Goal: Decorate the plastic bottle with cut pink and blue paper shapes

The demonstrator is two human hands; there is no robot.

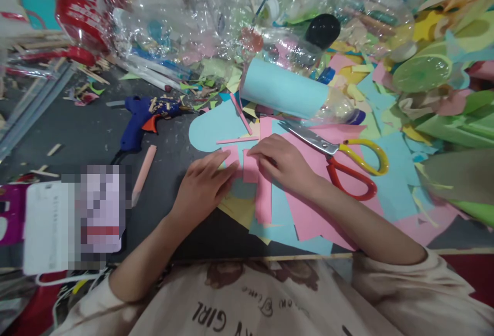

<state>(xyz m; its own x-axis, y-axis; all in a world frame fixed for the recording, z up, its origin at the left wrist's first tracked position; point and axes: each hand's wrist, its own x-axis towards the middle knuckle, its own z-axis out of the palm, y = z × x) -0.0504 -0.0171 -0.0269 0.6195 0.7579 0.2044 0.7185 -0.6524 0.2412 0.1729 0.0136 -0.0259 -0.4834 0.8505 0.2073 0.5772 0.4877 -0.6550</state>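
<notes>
My left hand [204, 180] lies over the edge of a small pink paper piece [233, 157], its fingers stretched out and resting on it. My right hand [284, 161] is closed, with the fingertips pinching the top of a second small pink paper piece [250, 169]; a narrow gap separates the two pieces. Beneath the right hand runs a long pink paper strip [264, 202]. Just above the fingers are a thin pink strip [237, 140] and a light blue paper shape with a rounded end [210, 129]. Scissors [328, 148] with yellow and red handles lie open beside my right hand.
A blue glue gun [135, 122] and a pale pink stick [144, 174] lie to the left. Behind the hands is a bottle wrapped in light blue paper [285, 89]. Clear plastic bottles [185, 22] crowd the back; paper scraps [401, 161] cover the right side.
</notes>
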